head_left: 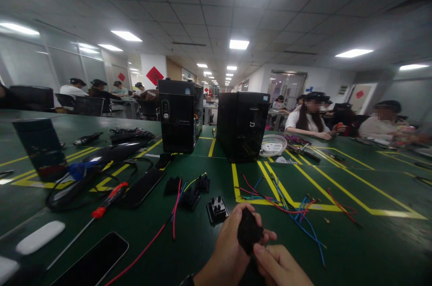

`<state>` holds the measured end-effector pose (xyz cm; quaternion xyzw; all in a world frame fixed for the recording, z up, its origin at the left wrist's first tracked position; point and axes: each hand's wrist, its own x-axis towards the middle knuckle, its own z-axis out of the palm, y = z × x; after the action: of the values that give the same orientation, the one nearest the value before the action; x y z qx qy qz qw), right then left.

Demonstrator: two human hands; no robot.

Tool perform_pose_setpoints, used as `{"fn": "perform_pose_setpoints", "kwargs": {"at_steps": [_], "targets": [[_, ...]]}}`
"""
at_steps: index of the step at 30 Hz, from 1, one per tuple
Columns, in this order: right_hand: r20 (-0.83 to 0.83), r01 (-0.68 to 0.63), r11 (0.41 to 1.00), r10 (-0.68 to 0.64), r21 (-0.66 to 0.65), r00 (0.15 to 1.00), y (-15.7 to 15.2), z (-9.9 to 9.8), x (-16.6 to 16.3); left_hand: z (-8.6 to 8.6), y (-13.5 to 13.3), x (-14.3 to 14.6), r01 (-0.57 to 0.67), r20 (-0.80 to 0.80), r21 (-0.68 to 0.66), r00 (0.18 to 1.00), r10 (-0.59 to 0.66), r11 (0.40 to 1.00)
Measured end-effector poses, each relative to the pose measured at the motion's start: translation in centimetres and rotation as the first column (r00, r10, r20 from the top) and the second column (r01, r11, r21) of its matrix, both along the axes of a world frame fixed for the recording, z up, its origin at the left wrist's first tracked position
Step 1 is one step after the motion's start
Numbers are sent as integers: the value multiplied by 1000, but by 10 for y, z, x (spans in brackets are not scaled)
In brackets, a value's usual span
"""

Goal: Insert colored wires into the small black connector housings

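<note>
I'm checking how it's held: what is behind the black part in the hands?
Behind the black part is the left hand; some fingertips show past its edge. The rest of those fingers and the part's own underside are covered.

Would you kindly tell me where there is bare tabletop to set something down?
One bare patch lies between the long red wire and the left hand; another is at lower right, on the near side of the loose wires. The left side is crowded with the screwdriver, phone and cables, and the middle with black plastic parts.
</note>
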<state>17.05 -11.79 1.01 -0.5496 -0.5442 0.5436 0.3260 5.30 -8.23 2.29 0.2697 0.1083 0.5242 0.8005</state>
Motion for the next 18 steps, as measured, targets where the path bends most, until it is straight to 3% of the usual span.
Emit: {"fn": "perform_pose_setpoints", "kwargs": {"at_steps": [8, 13, 18], "targets": [[85, -149, 986, 143, 72, 986, 5, 6, 4, 1, 1, -1, 6, -21, -28, 1000, -7, 1000], [213, -143, 985, 120, 95, 970, 3, 10, 2, 2, 1, -1, 2, -92, 44, 996, 2, 999], [246, -138, 983, 105, 122, 964, 2, 10, 2, 3, 0, 2, -19, -67, -3, 998, 19, 1000]]}}
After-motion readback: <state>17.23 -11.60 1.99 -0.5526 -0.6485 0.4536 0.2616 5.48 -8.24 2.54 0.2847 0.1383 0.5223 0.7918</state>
